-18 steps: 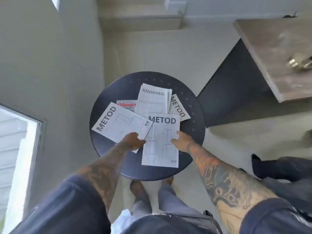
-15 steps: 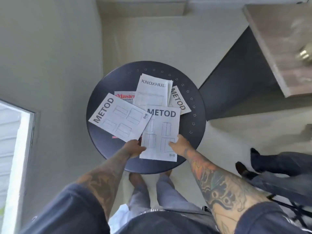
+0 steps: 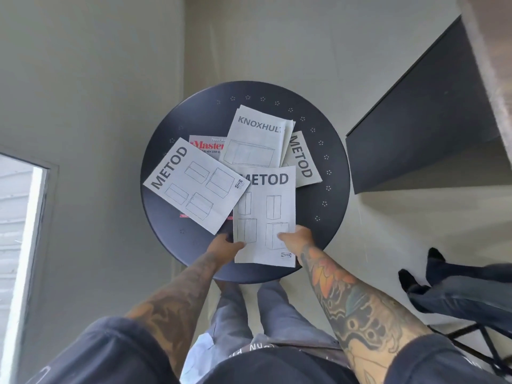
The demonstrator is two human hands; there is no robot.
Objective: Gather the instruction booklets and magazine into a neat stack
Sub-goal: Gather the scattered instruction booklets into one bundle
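Both hands, left hand [image 3: 225,246] and right hand [image 3: 297,239], gripping near METOD booklet [image 3: 264,214].

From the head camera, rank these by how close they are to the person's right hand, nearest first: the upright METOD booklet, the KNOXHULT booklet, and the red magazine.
1. Upright METOD booklet: the right hand is gripping its lower right edge, at the near side of the round table.
2. KNOXHULT booklet: farther back, toward the table's far side.
3. Red magazine: back left, mostly covered by booklets.
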